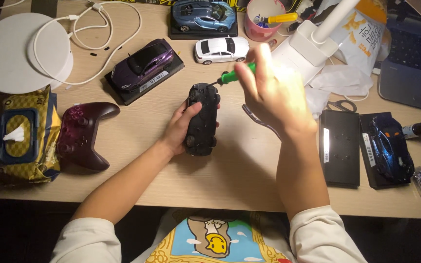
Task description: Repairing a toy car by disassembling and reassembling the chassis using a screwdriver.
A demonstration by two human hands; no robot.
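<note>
From the head camera I look down on a wooden counter (249,170) under warm lamp light. The left hand (181,127) holds a black model car (202,119) that lies upside down, its underside and wheels facing up, near the middle of the counter; the fingers are wrapped around the car's left side, with the thumb on top. The right hand (269,90) holds a green-handled screwdriver (234,75), the fingers closed around the handle, and the tip points down to the front end of the car's underside, where it seems to touch.

To the left lie a dark red game controller (81,134) and a yellow pack of wipes (20,139). Behind the car stand a purple model car (143,65) on a black base, a white model car (221,49) and a blue model car (203,15). To the right are a black flat base (339,153) and a dark blue model car (390,148). A pink cup (261,22) holds a yellow-handled tool.
</note>
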